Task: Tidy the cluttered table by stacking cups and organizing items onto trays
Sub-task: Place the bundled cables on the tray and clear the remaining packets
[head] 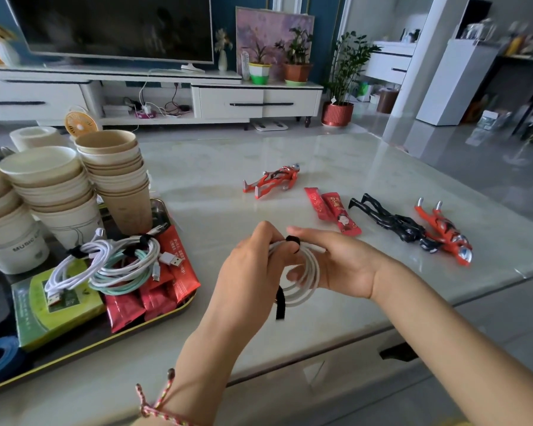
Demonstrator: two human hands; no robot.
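In the head view, the person is holding a coiled white cable point(302, 273) above the table point(366, 167), near its front edge and just right of the tray point(154, 318). The left hand point(250, 272) is pinching the top of the coil, fingers closed over the strands beside the black strap point(292, 241). The right hand point(342, 265) is cradling the loops, thumb pressing on the strap and fingers curled behind the coil. The strap's loose tail is hanging below. The cable looks light, limp and springy, likely to uncoil unless gripped where the strap binds it. Three toy figures and two red sachets point(333, 213) are lying well apart toward the right edge.
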